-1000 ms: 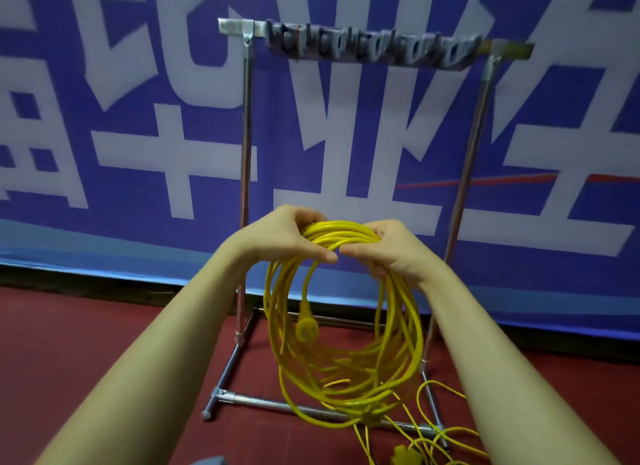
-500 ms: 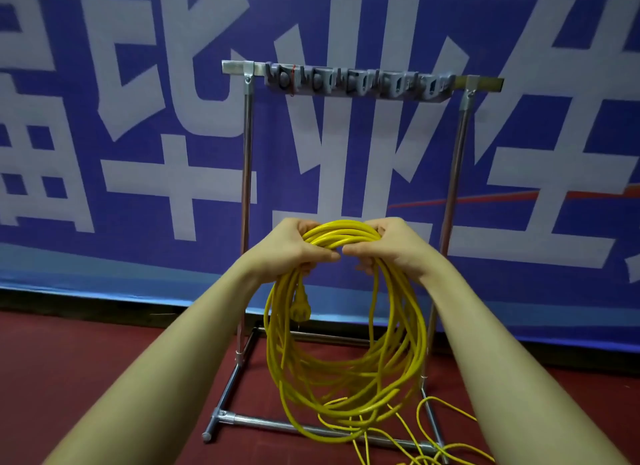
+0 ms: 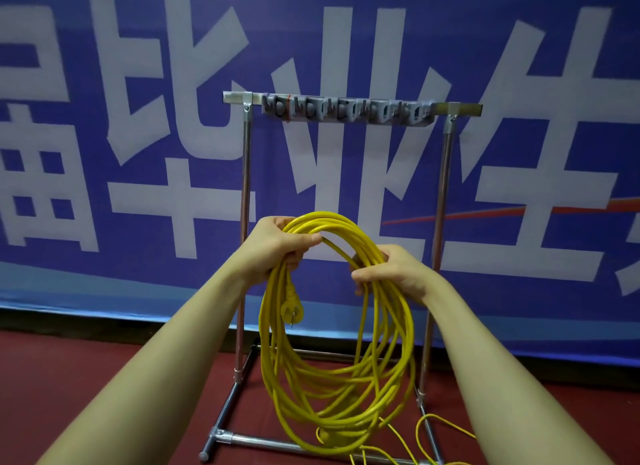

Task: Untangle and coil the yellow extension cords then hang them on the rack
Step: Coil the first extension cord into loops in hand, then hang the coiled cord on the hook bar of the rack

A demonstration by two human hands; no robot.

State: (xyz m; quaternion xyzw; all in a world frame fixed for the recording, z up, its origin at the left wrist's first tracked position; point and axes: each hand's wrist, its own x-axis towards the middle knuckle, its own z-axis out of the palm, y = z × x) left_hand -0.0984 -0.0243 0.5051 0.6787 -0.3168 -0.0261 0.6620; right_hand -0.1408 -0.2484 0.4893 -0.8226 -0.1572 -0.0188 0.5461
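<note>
A coiled yellow extension cord (image 3: 332, 388) hangs in several loops between my hands, in front of the metal rack (image 3: 245, 194). My left hand (image 3: 277, 244) grips the top left of the coil. My right hand (image 3: 394, 272) grips the loops lower on the right side. The cord's yellow plug (image 3: 292, 310) dangles below my left hand. The rack's top bar carries a row of grey hooks (image 3: 346, 110), above the coil and apart from it.
More loose yellow cord (image 3: 429, 433) lies on the red floor at the rack's right foot. A blue banner with large white characters (image 3: 138, 153) covers the wall behind. The rack's base tubes (image 3: 221, 437) reach toward me on the floor.
My right hand has slid from the top of the coil down its right side, spreading the loops wider. The view has tilted, so the rack's top bar sits lower in the frame.
</note>
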